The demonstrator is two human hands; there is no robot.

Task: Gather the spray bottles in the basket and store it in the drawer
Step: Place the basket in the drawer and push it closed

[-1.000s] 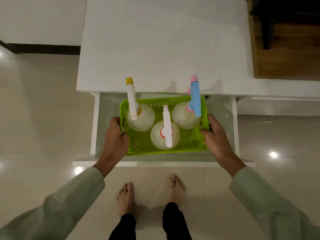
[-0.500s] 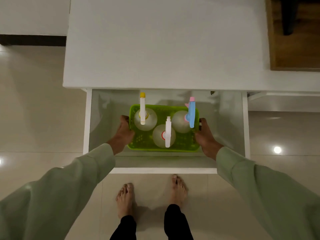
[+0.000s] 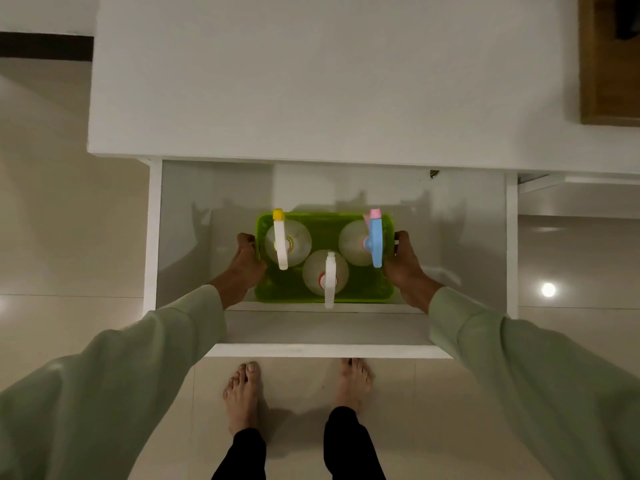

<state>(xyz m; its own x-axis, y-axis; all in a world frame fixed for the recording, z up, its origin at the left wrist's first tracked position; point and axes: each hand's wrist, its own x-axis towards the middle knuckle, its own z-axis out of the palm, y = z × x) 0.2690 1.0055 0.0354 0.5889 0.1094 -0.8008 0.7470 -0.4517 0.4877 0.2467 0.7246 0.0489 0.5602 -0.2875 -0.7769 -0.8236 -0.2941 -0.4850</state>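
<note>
now | left hand (image 3: 246, 263), right hand (image 3: 403, 266) grip clamped on basket (image 3: 294, 289) | inside drawer (image 3: 154, 237)

We stand on a glossy beige tiled floor (image 3: 69, 209) that mirrors a round ceiling light as a bright spot (image 3: 548, 289) at the right. In front of us runs a plain white countertop (image 3: 311, 74). A dark skirting strip (image 3: 45, 46) lines the base of the white wall at the upper left. At the upper right sits a brown wooden piece of furniture (image 3: 602, 95). The room is dim.
</note>
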